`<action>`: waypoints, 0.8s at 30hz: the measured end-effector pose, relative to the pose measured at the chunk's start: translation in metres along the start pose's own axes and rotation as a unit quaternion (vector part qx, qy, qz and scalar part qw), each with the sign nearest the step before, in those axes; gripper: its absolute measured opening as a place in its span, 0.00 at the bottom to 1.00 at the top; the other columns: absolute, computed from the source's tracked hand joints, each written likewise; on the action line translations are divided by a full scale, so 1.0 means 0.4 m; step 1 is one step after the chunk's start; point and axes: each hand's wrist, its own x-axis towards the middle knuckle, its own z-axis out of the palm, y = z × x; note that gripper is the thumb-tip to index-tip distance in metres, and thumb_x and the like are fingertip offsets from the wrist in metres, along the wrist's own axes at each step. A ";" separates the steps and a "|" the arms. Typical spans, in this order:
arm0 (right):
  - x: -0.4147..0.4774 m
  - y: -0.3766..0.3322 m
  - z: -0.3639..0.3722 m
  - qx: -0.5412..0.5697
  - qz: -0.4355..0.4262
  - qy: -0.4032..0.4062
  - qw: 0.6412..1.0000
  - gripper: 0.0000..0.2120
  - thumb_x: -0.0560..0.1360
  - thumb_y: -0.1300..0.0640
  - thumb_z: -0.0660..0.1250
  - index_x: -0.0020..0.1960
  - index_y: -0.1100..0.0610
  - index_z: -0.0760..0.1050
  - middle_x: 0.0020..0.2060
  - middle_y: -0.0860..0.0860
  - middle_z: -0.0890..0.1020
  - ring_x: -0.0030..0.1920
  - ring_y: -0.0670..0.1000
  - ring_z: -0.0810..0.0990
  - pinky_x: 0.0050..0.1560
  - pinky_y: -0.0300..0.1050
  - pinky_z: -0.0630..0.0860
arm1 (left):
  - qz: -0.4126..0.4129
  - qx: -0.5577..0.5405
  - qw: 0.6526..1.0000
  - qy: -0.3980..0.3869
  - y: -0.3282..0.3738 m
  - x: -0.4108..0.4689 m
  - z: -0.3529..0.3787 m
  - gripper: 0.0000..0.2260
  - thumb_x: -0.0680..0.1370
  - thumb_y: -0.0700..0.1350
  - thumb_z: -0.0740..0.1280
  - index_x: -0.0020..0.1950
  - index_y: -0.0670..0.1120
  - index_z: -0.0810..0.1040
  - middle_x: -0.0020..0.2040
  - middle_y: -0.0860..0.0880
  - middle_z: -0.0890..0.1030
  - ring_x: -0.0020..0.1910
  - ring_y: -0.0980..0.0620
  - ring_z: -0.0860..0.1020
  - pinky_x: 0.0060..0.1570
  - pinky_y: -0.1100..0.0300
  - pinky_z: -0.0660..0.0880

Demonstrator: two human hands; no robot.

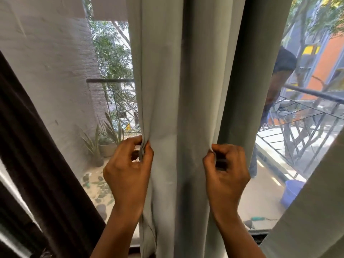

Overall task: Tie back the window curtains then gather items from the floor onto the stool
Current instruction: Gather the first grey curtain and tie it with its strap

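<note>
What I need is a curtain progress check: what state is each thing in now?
Middle grey curtain: hanging, bunched in folds, not tied back.
Left hand: pinches the curtain's left edge.
Right hand: pinches a fold on its right.
Dark curtain: hangs slanted at left.
Blue bucket: upright outside.

You have one view, from the wide-angle camera on your head. It faces forward and a little downward, straight at the window, and sits very near the grey curtain (pixel 186 90), which fills the middle of the frame from top to bottom. Your left hand (pixel 128 168) and right hand (pixel 226 170) reach in from the bottom edge, at arm's length in the lower half. The lens bends the sides: the dark curtain (pixel 37 146) leans inward on the left, and the balcony railing (pixel 307 97) slants on the right.
</note>
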 end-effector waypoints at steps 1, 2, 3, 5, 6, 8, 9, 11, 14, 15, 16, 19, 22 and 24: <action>-0.006 -0.004 0.001 -0.002 -0.017 -0.023 1.000 0.07 0.72 0.60 0.68 0.48 0.50 0.75 0.42 0.47 0.77 0.42 0.40 0.76 0.42 0.29 0.74 | -0.004 -0.009 1.000 -0.004 0.000 -0.001 -0.002 0.07 0.75 0.44 0.71 0.51 0.44 0.81 0.45 0.50 0.82 0.37 0.53 0.82 0.35 0.57 0.79; -0.017 -0.013 0.005 0.000 -0.037 -0.056 0.998 0.05 0.73 0.60 0.68 0.48 0.54 0.76 0.42 0.48 0.78 0.41 0.41 0.76 0.41 0.30 0.75 | -0.005 -0.019 1.000 -0.011 0.005 -0.006 -0.002 0.07 0.75 0.45 0.70 0.51 0.45 0.81 0.46 0.50 0.82 0.38 0.54 0.81 0.36 0.54 0.79; -0.032 -0.027 0.011 0.010 -0.048 -0.088 0.995 0.04 0.73 0.58 0.68 0.48 0.57 0.77 0.42 0.49 0.78 0.41 0.41 0.77 0.41 0.30 0.75 | -0.005 -0.029 0.999 -0.020 0.013 -0.014 0.000 0.07 0.75 0.46 0.70 0.50 0.45 0.81 0.45 0.50 0.82 0.38 0.55 0.81 0.37 0.52 0.79; -0.056 -0.056 0.027 0.044 -0.042 -0.132 0.989 0.06 0.73 0.57 0.68 0.48 0.58 0.79 0.42 0.49 0.79 0.42 0.40 0.77 0.41 0.30 0.75 | -0.004 -0.055 0.998 -0.037 0.034 -0.033 0.006 0.06 0.74 0.48 0.70 0.49 0.48 0.80 0.43 0.52 0.82 0.38 0.58 0.81 0.38 0.53 0.79; -0.063 -0.065 0.034 0.059 -0.039 -0.141 0.987 0.06 0.73 0.58 0.68 0.49 0.58 0.79 0.42 0.49 0.79 0.42 0.40 0.77 0.42 0.29 0.75 | -0.005 -0.071 0.997 -0.043 0.044 -0.040 0.006 0.04 0.74 0.47 0.71 0.48 0.50 0.80 0.41 0.54 0.82 0.38 0.60 0.81 0.38 0.55 0.79; -0.066 -0.074 0.043 0.075 -0.035 -0.154 0.985 0.07 0.73 0.60 0.69 0.51 0.58 0.80 0.43 0.50 0.80 0.44 0.40 0.78 0.43 0.30 0.75 | -0.035 -0.117 0.991 -0.049 0.054 -0.043 0.005 0.07 0.72 0.42 0.73 0.44 0.55 0.80 0.38 0.56 0.82 0.37 0.62 0.81 0.39 0.63 0.78; -0.064 -0.074 0.043 0.084 -0.030 -0.160 0.983 0.08 0.73 0.61 0.69 0.52 0.58 0.80 0.43 0.50 0.80 0.45 0.40 0.78 0.43 0.30 0.75 | -0.063 -0.143 0.986 -0.053 0.054 -0.040 0.002 0.11 0.72 0.39 0.74 0.43 0.56 0.79 0.38 0.58 0.83 0.37 0.63 0.81 0.39 0.67 0.77; -0.062 -0.070 0.041 0.105 -0.015 -0.163 0.981 0.09 0.73 0.62 0.69 0.53 0.57 0.80 0.44 0.50 0.81 0.45 0.41 0.79 0.44 0.32 0.76 | -0.118 -0.189 0.972 -0.079 0.053 -0.028 -0.004 0.12 0.70 0.37 0.74 0.44 0.55 0.80 0.37 0.59 0.83 0.36 0.61 0.82 0.38 0.70 0.77; -0.063 -0.063 0.039 0.129 0.017 -0.159 0.979 0.11 0.74 0.63 0.69 0.55 0.56 0.80 0.45 0.50 0.81 0.47 0.43 0.80 0.46 0.34 0.77 | -0.163 -0.247 0.946 -0.131 0.045 -0.018 -0.012 0.09 0.69 0.39 0.73 0.45 0.52 0.82 0.38 0.59 0.85 0.38 0.60 0.83 0.39 0.68 0.78; -0.064 -0.061 0.040 0.134 0.027 -0.161 0.977 0.11 0.74 0.63 0.69 0.56 0.56 0.80 0.46 0.50 0.81 0.48 0.43 0.81 0.47 0.35 0.77 | -0.160 -0.252 0.943 -0.145 0.045 -0.017 -0.015 0.08 0.69 0.42 0.73 0.46 0.51 0.83 0.40 0.58 0.85 0.41 0.59 0.84 0.42 0.66 0.79; -0.065 -0.059 0.040 0.139 0.032 -0.162 0.976 0.12 0.74 0.63 0.68 0.57 0.56 0.80 0.46 0.50 0.81 0.48 0.44 0.81 0.48 0.35 0.77 | -0.152 -0.250 0.943 -0.156 0.045 -0.018 -0.017 0.08 0.69 0.43 0.72 0.47 0.51 0.83 0.41 0.58 0.85 0.43 0.57 0.84 0.45 0.63 0.80; -0.062 -0.053 0.041 0.142 0.039 -0.165 0.975 0.12 0.74 0.61 0.68 0.57 0.56 0.79 0.46 0.49 0.81 0.48 0.43 0.81 0.48 0.34 0.77 | -0.140 -0.239 0.948 -0.156 0.052 -0.022 -0.016 0.09 0.70 0.39 0.73 0.45 0.52 0.83 0.41 0.58 0.85 0.43 0.57 0.84 0.47 0.62 0.80; -0.054 -0.042 0.039 0.146 0.033 -0.167 0.975 0.12 0.74 0.61 0.67 0.56 0.57 0.80 0.45 0.50 0.81 0.47 0.43 0.81 0.48 0.34 0.76 | -0.135 -0.238 0.949 -0.155 0.061 -0.019 -0.011 0.10 0.70 0.38 0.73 0.42 0.53 0.83 0.37 0.60 0.84 0.39 0.61 0.83 0.44 0.67 0.79; -0.050 -0.032 0.038 0.149 0.027 -0.178 0.972 0.11 0.74 0.60 0.67 0.56 0.56 0.80 0.45 0.50 0.80 0.47 0.44 0.81 0.48 0.36 0.77 | -0.131 -0.246 0.946 -0.166 0.070 -0.011 -0.008 0.07 0.69 0.41 0.73 0.41 0.53 0.83 0.36 0.60 0.84 0.38 0.61 0.83 0.43 0.67 0.79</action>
